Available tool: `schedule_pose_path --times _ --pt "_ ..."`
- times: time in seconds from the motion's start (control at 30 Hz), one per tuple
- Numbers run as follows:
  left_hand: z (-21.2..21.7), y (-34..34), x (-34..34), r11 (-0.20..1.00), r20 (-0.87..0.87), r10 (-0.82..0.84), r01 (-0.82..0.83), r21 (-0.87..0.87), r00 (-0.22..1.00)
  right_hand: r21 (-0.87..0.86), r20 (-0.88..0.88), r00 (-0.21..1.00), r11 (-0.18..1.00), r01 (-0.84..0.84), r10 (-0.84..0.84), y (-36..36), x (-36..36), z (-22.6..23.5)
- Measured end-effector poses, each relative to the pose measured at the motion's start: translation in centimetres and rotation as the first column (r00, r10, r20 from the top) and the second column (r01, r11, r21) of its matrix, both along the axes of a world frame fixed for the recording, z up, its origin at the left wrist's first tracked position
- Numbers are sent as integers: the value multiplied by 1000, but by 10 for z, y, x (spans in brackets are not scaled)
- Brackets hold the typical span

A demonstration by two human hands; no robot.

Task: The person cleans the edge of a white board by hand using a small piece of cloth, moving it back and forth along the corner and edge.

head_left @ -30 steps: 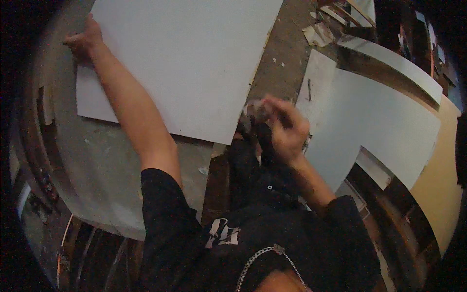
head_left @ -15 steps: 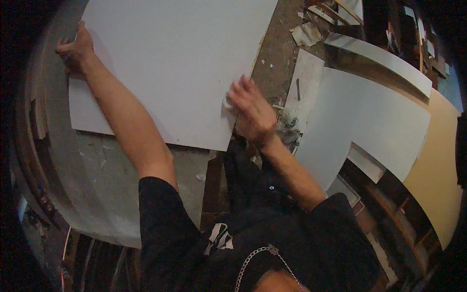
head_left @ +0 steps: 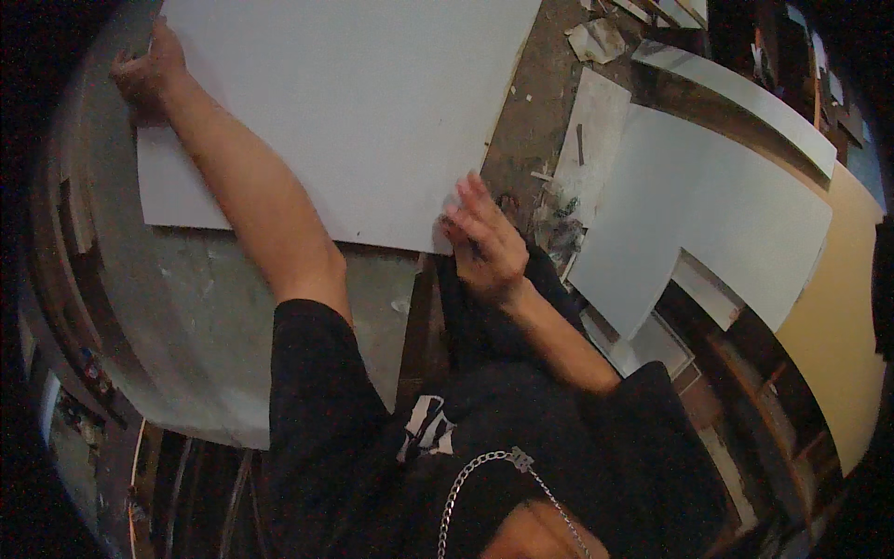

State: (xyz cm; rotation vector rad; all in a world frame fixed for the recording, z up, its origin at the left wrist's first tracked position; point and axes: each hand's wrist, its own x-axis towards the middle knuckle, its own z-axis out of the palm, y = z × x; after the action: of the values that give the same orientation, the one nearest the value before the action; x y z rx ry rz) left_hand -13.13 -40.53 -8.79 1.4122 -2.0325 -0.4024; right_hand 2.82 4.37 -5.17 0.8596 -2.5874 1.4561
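A large white panel lies on a grey work surface, overhanging neither my arms nor the view's top, where it is cut off. My left arm reaches across the panel, and my left hand grips its left edge, with the thumb along that edge and the fingers beyond it. At the near right corner my right hand is raised with its fingers stretched out. It is somewhat blurred; whether the fingertips touch the corner I cannot tell. Nothing shows in this hand.
On the right, a white board with a cutout and a tan board lie at an angle. A narrow, stained board lies beside them. Crumpled paper and scraps litter the floor. Dark timber pieces stand at lower left.
The panel's near edge sits higher in view, as do the boards on the right. My right hand has come down from the panel's right edge to its near corner. My left hand keeps its place.
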Motion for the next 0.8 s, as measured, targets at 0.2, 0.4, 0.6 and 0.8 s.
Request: schedule_pose_path --times 0.2,0.4,0.6,0.8 --pt "6 -3 -2 999 -17 7 -7 42 1000 36 22 950 949 312 -313 -14 -4 22" --pt "5 0 -7 997 9 36 -37 70 999 135 56 992 986 101 -110 9 9 12" --pt "0 -13 -5 994 20 9 -11 106 1000 43 168 984 998 54 -61 8 24 19" --pt "-13 -29 -6 999 -11 15 -14 50 1000 -83 559 762 893 443 -327 -11 34 19"
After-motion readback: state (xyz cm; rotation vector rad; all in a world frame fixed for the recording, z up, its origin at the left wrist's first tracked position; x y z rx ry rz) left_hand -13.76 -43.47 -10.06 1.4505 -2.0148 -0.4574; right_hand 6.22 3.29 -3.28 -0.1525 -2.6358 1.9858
